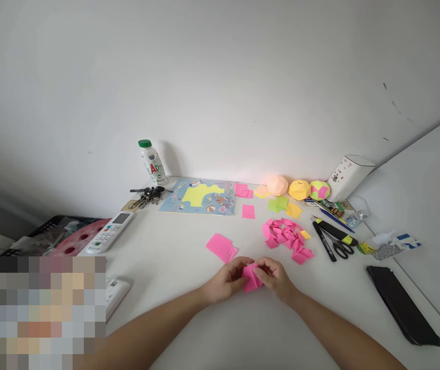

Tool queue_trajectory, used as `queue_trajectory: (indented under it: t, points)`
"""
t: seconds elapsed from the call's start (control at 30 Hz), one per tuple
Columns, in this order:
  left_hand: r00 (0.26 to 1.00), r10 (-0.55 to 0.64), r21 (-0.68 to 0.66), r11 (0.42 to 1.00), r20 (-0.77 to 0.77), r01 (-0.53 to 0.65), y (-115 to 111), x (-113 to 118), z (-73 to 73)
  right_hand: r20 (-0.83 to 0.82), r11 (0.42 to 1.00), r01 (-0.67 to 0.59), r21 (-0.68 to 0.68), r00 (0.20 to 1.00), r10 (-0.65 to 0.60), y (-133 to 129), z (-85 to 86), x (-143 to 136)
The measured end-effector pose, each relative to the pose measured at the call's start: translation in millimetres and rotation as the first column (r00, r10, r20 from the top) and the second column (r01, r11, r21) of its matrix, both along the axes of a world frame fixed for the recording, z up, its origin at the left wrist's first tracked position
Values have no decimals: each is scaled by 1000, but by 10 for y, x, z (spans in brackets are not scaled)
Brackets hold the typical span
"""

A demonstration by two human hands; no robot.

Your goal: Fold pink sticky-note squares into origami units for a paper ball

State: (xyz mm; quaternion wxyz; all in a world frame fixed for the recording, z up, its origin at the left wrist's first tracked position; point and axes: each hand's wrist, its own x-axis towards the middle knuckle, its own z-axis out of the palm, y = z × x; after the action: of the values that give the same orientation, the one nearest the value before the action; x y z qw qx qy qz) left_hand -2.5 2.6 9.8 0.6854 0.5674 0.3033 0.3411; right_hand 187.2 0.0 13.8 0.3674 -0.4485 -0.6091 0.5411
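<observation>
Directly between both hands: a pink sheet (pixel 251 280), partly folded, low and central over the worktop (pixel 173 267). Left hand (pixel 223 281) pinches its left edge, thumb on the near side, index finger arched over the far side. Right hand (pixel 279 281) has the upper right corner, thumb laid over the paper. Fingers of both closed on the sheet; neither hand free.

Key relation: the sheet sits in the gap between the two thumbs, so neither hand is clearly nearer. A fold line crosses its face, running away from the body, slightly slanted, roughly across the line joining the hands. Outline near square; with edges covered, cannot tell a long axis. Whether its underside touches the worktop, cannot tell either.

Around it: loose pink sheets (pixel 220 246) lie beyond and a little left, nearer the left hand, long side slanting down to the right. Heap of folded pink pieces (pixel 286 235) lies beyond and right, nearer the right hand, apart from its fingers.
</observation>
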Motion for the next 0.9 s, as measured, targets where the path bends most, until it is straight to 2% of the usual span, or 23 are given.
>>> queue_trajectory:
  t: [0.07, 0.23, 0.4, 0.57, 0.77, 0.9]
  points:
    - [1000, 25, -8, 1000, 1, -25, 6, 4, -3, -28, 1000, -4, -27, 1000, 4, -8, 1, -1]
    - [984, 173, -49, 984, 28, -172, 49, 12, -4, -154, 997, -4, -72, 988, -7, -19, -36, -10]
    - [990, 139, -80, 987, 37, -136, 28, 8, 51, -63, 999, -17, -41, 998, 14, 1, -92, -2]
    - [989, 149, -97, 984, 14, -147, 13, 24, 34, -61, 999, -32, -15, 998, 31, -2, -57, -10]
    - [964, 232, -62, 972, 134, -225, 9, 79, -10, -17, 998, -43, -35, 999, 42, -6, -7, -23]
    - [954, 224, -58, 975, 198, -216, -5, 94, -8, -33, 998, -44, -40, 999, 43, -4, -1, -26]
